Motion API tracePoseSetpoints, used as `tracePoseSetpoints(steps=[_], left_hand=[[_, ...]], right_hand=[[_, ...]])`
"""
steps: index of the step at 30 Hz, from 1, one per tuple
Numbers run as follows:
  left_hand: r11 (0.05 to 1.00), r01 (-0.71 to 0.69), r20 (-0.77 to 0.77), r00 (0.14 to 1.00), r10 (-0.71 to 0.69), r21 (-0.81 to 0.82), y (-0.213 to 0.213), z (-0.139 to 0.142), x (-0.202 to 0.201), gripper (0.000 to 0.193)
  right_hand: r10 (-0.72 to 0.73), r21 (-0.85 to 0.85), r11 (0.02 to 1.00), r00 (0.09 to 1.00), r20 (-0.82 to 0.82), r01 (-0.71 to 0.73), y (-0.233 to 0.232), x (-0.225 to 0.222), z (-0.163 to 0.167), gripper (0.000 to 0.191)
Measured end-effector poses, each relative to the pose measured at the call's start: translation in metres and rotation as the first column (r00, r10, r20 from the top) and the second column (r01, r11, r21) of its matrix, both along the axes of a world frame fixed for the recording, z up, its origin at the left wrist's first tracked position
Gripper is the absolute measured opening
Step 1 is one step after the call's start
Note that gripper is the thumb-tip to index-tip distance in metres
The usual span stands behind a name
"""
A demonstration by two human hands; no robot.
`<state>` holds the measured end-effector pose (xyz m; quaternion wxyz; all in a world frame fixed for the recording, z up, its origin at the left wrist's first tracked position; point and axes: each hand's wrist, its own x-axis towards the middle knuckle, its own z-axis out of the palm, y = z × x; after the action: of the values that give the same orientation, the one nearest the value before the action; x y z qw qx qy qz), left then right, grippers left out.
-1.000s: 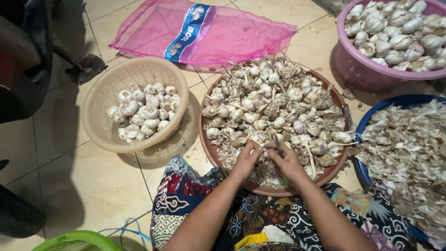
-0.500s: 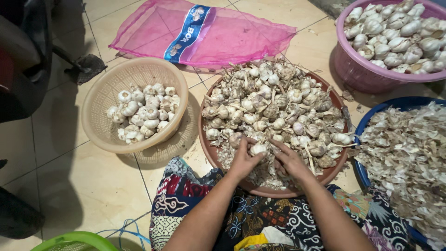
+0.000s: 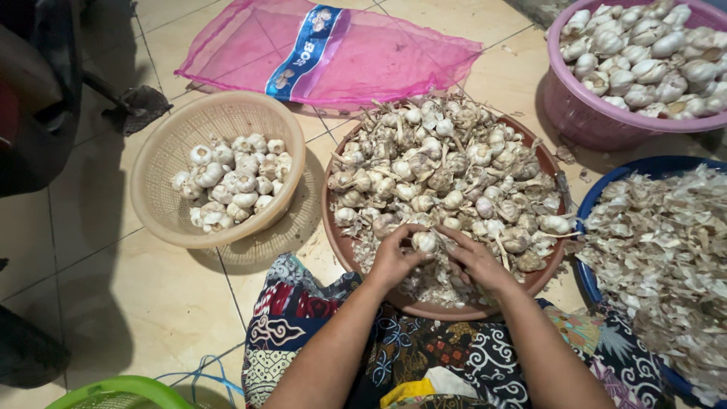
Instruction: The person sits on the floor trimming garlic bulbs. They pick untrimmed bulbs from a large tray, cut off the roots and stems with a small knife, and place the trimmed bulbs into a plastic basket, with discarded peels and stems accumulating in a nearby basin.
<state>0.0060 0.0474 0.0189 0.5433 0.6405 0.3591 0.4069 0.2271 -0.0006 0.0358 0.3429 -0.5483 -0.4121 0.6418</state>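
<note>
Beige tile floor [image 3: 136, 303]: carries all containers, under and around both hands.
Blue tub [image 3: 606, 189]: right of the right hand, heaped with papery garlic skins [image 3: 666, 257].
Brown tray [image 3: 344, 246]: directly beneath both hands, piled with unpeeled garlic [image 3: 447, 167].
Purple basin [image 3: 583, 113]: far right, beyond the hands, holds white bulbs.
Pink mesh sack [image 3: 363, 53]: flat, far side of tray.
Tan basket [image 3: 174, 151]: left of the left hand, cleaned bulbs inside.
Left hand [image 3: 394, 257]: grip clamped on one garlic bulb [image 3: 424, 241].
Right hand [image 3: 477, 261]: fingertips closed on the same bulb.
</note>
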Motion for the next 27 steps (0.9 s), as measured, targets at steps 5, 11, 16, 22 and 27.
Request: tracePoseSetpoints(steps=[5,11,16,22,27], left_hand=[[0.957,-0.053,0.018,0.998,0.061,-0.286,0.001,-0.008,0.002,0.054],[0.945,-0.084,0.092,0.989,0.119,-0.316,0.010,-0.025,0.003,0.051],[0.898,-0.121,-0.014,0.992,0.127,-0.423,0.009,-0.020,0.001,0.045],[0.927,-0.104,0.064,0.989,0.136,-0.359,0.008,-0.016,0.005,0.046],[0.969,-0.128,0.006,0.991,0.132,-0.211,0.008,-0.024,0.004,0.040]], right_hand=[[0.056,0.029,0.998,0.994,0.094,-0.059,0.001,-0.004,0.002,0.050],[-0.032,0.013,0.999,0.999,0.019,0.032,0.001,-0.012,0.011,0.051],[-0.004,-0.085,0.996,0.994,0.109,0.014,-0.001,-0.011,0.011,0.051],[-0.089,0.071,0.995,0.937,0.337,0.069,0.005,-0.012,-0.013,0.048],[0.044,-0.052,0.998,0.996,0.084,-0.040,-0.001,-0.001,-0.020,0.059]])
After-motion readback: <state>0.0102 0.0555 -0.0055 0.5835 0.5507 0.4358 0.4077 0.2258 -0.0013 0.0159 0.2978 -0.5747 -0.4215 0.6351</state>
